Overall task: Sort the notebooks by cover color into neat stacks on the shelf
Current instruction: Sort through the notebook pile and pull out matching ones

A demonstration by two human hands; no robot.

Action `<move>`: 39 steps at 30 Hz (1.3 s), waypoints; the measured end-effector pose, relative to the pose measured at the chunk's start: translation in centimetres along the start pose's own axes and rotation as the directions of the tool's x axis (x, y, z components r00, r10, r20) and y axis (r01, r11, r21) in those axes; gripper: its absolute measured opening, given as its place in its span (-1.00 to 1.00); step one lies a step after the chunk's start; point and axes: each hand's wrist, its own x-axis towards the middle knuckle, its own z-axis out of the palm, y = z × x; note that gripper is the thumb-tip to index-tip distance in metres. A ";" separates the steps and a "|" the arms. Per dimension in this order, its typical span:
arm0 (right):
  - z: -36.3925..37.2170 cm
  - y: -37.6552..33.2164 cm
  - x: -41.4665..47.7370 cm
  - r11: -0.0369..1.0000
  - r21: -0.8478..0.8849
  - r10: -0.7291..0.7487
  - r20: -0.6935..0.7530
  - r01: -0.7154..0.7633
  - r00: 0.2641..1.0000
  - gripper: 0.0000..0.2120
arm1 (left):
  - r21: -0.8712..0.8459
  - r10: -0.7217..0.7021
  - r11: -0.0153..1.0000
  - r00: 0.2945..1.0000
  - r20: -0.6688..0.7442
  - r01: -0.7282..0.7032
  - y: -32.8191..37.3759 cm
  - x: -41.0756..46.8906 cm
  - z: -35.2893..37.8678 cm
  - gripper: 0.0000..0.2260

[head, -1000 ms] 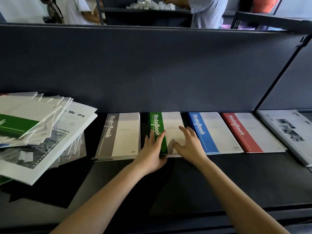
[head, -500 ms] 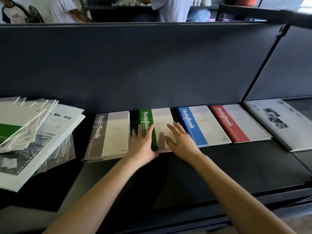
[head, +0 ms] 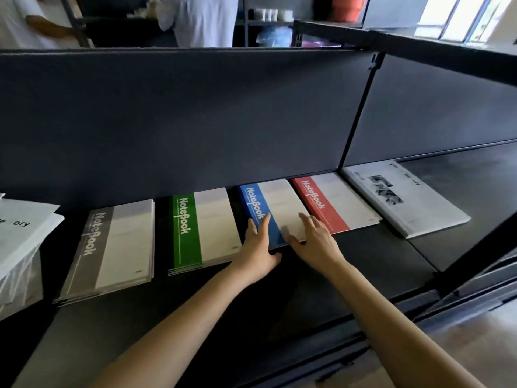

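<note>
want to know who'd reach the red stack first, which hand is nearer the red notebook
Right. The right hand rests on the white part of the blue notebook, just beside the red notebook; the left hand lies on the blue strip, farther left.

"NoteBook" on grey stack (head: 112, 247), green stack (head: 201, 231), blue stack (head: 275, 200), red stack (head: 333, 203)
</note>
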 end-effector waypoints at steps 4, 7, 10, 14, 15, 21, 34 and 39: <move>0.2 0.2 0.2 0.998 0.029 -0.049 -0.003 0.049 0.999 -0.36 | -0.001 -0.056 0.998 0.995 -0.086 0.056 0.7 0.3 0.6 -0.27; -0.1 0.2 0.8 0.997 0.078 -0.018 0.047 0.014 0.999 -0.33 | 0.032 -0.052 0.998 0.991 -0.122 0.056 0.9 0.3 0.6 -0.27; -0.1 0.1 1.0 0.996 0.091 -0.018 0.058 0.012 0.998 -0.35 | 0.060 -0.055 0.996 0.991 -0.123 0.062 0.9 0.4 0.3 -0.24; -0.7 1.0 0.7 0.994 0.080 -0.081 0.045 0.077 0.996 -0.35 | 0.093 -0.037 0.994 0.992 -0.123 0.048 1.4 0.7 0.9 -0.19; -1.0 1.2 0.6 0.993 0.081 -0.092 0.050 0.087 0.995 -0.36 | 0.094 -0.043 0.994 0.992 -0.120 0.054 1.7 0.8 1.2 -0.19; -3.8 3.1 0.6 0.971 0.178 -0.136 -0.131 0.158 0.982 -0.43 | 0.172 -0.015 0.984 0.973 -0.230 0.056 3.1 1.1 2.2 -0.18; -7.2 12.9 2.2 0.985 -0.037 0.168 -0.017 -0.169 0.986 -0.32 | 0.386 0.242 0.902 0.967 -0.081 -0.194 8.9 7.2 7.2 -0.32; -6.9 12.9 2.8 0.983 0.017 0.184 -0.053 -0.184 0.981 -0.34 | 0.359 0.306 0.904 0.939 -0.161 -0.233 9.0 8.1 8.6 -0.40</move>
